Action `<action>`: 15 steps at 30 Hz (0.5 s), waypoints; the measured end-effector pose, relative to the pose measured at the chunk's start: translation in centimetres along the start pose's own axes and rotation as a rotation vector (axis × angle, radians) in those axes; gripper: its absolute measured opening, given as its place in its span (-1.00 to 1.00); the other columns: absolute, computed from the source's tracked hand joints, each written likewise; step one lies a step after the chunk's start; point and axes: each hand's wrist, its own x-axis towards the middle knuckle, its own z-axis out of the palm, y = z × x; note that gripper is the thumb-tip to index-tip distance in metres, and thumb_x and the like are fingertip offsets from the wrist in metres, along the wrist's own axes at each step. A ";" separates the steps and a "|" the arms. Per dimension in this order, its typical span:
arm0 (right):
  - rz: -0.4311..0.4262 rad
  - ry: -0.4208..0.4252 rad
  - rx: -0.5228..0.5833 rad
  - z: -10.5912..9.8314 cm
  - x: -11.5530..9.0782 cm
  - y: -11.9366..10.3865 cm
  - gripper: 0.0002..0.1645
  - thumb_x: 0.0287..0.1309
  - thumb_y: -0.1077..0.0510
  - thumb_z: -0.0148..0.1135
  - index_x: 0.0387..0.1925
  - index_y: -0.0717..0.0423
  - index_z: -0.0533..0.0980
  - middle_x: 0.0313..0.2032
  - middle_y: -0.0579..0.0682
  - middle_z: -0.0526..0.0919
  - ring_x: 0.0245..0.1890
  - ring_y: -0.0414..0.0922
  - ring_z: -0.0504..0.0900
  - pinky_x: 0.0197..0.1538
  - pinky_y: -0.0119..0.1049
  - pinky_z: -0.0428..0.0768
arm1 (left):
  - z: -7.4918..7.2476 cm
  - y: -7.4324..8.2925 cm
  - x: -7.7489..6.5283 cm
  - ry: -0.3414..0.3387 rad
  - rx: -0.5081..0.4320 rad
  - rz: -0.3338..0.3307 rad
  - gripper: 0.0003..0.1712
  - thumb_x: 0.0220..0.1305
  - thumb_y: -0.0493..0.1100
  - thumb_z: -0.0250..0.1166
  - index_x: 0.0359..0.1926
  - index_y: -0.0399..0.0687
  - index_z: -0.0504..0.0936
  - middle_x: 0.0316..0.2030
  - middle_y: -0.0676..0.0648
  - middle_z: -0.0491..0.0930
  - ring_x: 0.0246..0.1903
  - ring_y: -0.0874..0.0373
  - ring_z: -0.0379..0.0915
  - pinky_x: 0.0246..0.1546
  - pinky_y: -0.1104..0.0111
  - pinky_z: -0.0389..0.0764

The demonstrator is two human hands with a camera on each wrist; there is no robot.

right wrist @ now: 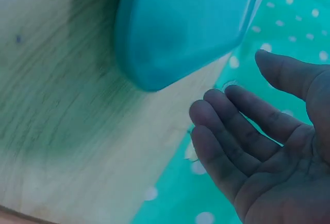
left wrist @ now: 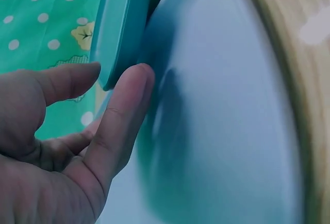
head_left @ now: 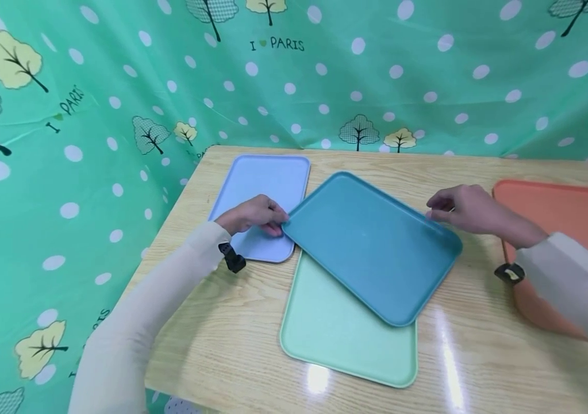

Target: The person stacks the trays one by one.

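A dark teal tray (head_left: 371, 247) lies askew over a mint green tray (head_left: 348, 339), covering its upper part. My left hand (head_left: 260, 215) pinches the teal tray's left corner, thumb on one side and fingers on the other. In the left wrist view that corner (left wrist: 116, 54) shows between thumb and index finger (left wrist: 129, 100). Beneath this hand is a periwinkle blue tray (head_left: 268, 178). My right hand (head_left: 467, 210) is beside the teal tray's right edge with fingers loosely bent. A gap separates it from the tray (right wrist: 185, 33) in the right wrist view.
An orange tray (head_left: 562, 218) lies at the right, partly behind the right forearm. All the trays are on a light wooden table (head_left: 221, 333). A green dotted cloth (head_left: 325, 80) hangs behind the table and along its left side.
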 end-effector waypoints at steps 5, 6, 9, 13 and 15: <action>0.079 -0.086 0.063 0.2 1.2 1.9 -0.60 0.29 0.05 0.26 -0.04 0.31 0.62 -0.21 0.18 0.74 -0.26 0.01 0.67 -0.31 -0.18 0.57 | 0.1 -0.3 0.0 -0.001 -0.073 -0.023 -0.67 0.39 -0.21 0.22 0.07 -0.34 0.60 -0.29 -0.19 0.71 -0.46 0.17 0.68 -0.23 0.32 0.73; 0.090 -0.105 0.079 0.2 1.4 2.1 -0.60 0.30 0.04 0.25 -0.03 0.31 0.62 -0.20 0.18 0.74 -0.24 0.01 0.67 -0.30 -0.19 0.57 | 0.2 -0.4 0.0 -0.001 -0.082 -0.025 -0.67 0.39 -0.22 0.22 0.08 -0.35 0.59 -0.29 -0.19 0.71 -0.46 0.17 0.68 -0.23 0.33 0.73; 0.126 -0.165 0.141 0.2 1.9 2.6 -0.59 0.32 0.03 0.22 -0.03 0.30 0.62 -0.25 0.12 0.74 -0.25 -0.02 0.66 -0.31 -0.23 0.56 | 0.2 -0.4 0.0 0.003 -0.102 -0.029 -0.66 0.40 -0.22 0.22 0.09 -0.35 0.59 -0.31 -0.18 0.72 -0.47 0.19 0.68 -0.26 0.37 0.73; 0.176 -0.234 0.213 0.3 2.5 3.0 -0.59 0.36 0.04 0.18 -0.02 0.32 0.61 -0.41 0.01 0.69 -0.33 -0.09 0.62 -0.33 -0.28 0.56 | 0.3 -0.4 0.0 0.007 -0.126 -0.022 -0.67 0.40 -0.23 0.21 0.08 -0.37 0.60 -0.37 -0.15 0.72 -0.50 0.19 0.68 -0.32 0.40 0.72; 0.197 -0.263 0.247 0.5 2.8 3.2 -0.59 0.38 0.05 0.16 -0.01 0.35 0.59 -0.44 0.00 0.65 -0.35 -0.11 0.61 -0.31 -0.27 0.60 | 0.3 -0.5 0.0 0.006 -0.138 -0.019 -0.66 0.40 -0.23 0.21 0.08 -0.38 0.60 -0.41 -0.14 0.72 -0.51 0.19 0.67 -0.33 0.40 0.72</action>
